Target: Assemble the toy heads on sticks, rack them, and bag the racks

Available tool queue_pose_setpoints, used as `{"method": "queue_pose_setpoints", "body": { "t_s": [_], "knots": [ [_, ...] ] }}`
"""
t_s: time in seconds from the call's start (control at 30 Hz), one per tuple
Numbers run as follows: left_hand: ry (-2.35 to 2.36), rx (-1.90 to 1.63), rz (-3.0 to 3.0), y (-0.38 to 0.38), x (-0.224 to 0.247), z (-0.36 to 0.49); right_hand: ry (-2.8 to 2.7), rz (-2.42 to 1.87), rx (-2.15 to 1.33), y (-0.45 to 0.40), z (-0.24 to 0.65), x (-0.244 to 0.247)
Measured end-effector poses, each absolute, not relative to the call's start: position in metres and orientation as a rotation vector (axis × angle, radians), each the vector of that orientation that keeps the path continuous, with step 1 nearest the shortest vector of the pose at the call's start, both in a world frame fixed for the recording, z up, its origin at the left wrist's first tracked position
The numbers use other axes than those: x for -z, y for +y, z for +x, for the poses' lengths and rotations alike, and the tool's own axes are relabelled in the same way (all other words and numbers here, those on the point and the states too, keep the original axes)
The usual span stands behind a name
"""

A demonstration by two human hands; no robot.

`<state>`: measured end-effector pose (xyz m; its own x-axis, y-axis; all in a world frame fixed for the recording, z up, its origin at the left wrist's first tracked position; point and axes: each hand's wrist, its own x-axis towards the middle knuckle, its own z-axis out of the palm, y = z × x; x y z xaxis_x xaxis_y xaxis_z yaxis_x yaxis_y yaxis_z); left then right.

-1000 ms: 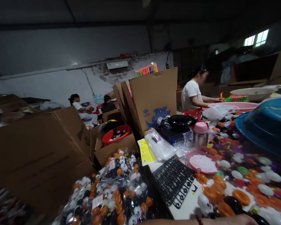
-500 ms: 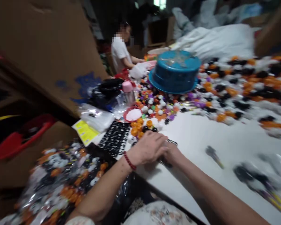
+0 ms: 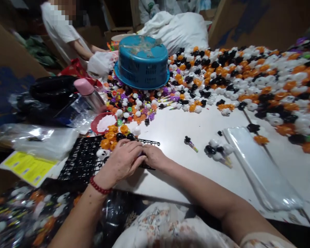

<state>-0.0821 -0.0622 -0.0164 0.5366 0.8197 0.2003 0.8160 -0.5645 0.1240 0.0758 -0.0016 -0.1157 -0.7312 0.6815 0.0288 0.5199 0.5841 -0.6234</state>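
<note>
White tabletop: A pale work surface (image 3: 175,127) lies bare before the worker, perhaps to give both arms room.
Piled heads: Orange, white and black plastic heads (image 3: 248,74) bank along the far side, apparently pushed back yet within reach.
Blue basin: An upturned basin (image 3: 142,65) sits amid the pieces, seemingly parked there out of the way.
Clear bags: A flat stack of bags (image 3: 260,168) lies at right, probably squared for easy picking.
Black grid: A dark lattice (image 3: 150,142) shows under and beside the hands, the working piece, near the table's front edge.
Two hands: The left hand (image 3: 124,158) curls over the fingertips of the right hand (image 3: 153,155), perhaps for steadiness; whether the hidden fingers grip anything cannot be told.
Pumpkin heads: Several orange pieces (image 3: 110,136) cluster just beyond the left hand, likely for a short reach.
Black-topped tube: One small tube (image 3: 191,143) lies alone, right of the hands.
</note>
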Motion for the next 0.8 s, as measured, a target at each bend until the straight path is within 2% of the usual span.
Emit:
{"method": "queue_pose_setpoints", "body": {
  "t_s": [0.33, 0.5, 0.57, 0.67, 0.8],
  "knots": [
    [1.362, -0.438, 2.859, -0.048, 0.039, -0.096, -2.547, -0.932, -0.800, 0.002, 0.070, 0.127],
    [1.462, -0.435, 2.797, -0.048, 0.036, -0.092, -2.256, -0.923, -0.816, -0.016, 0.135, 0.117],
    [1.462, -0.457, 2.779, -0.050, 0.034, -0.092, -2.104, -1.159, -0.645, -0.029, 0.190, 0.111],
    [1.448, -0.470, 2.782, -0.051, 0.028, -0.092, -1.942, -1.573, -0.211, -0.048, 0.275, 0.106],
    [1.532, -0.440, 2.756, -0.055, 0.016, -0.091, -2.019, -1.853, 0.093, -0.068, 0.339, 0.115]
  ]
}}
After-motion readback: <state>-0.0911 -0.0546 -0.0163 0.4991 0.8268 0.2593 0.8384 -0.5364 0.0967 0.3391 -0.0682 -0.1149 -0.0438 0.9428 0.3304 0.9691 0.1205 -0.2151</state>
